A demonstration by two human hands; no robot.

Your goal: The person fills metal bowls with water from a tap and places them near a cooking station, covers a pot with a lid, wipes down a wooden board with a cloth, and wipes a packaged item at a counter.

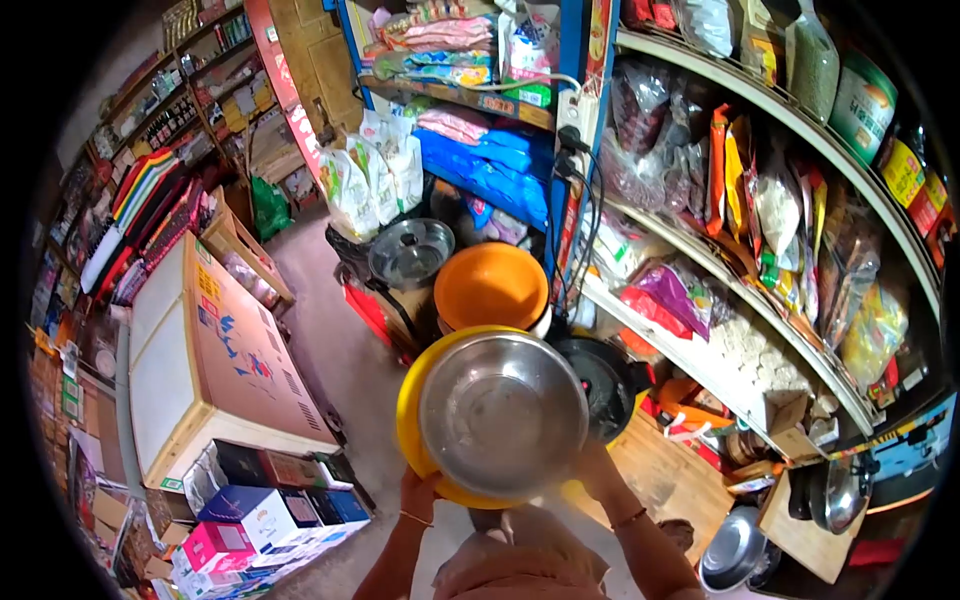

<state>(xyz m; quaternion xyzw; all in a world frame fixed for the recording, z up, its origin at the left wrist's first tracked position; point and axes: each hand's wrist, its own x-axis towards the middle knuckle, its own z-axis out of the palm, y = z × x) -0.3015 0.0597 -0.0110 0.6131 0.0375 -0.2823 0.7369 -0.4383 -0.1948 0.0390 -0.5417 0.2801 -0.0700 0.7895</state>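
A shiny steel basin (503,413) sits inside or on top of a wider yellow basin (411,420), whose rim shows at the left and bottom. My left hand (420,494) is closed on the lower left rim of the yellow basin. At the lower right, my right hand (596,472) grips the edge of the steel basin; its fingertips are partly hidden, and I cannot tell whether it also holds the yellow rim. Just beyond are an orange basin (490,287) and a dark pan (603,385). A clear-lidded pot (411,252) stands farther back to the left.
Shelves (770,95) packed with bagged goods rise on the right. A large white chest (230,360) and stacked cartons (265,520) line the left. Another metal basin (733,548) lies at lower right, near a wooden board (680,478). Black cables (590,200) hang by the shelf post.
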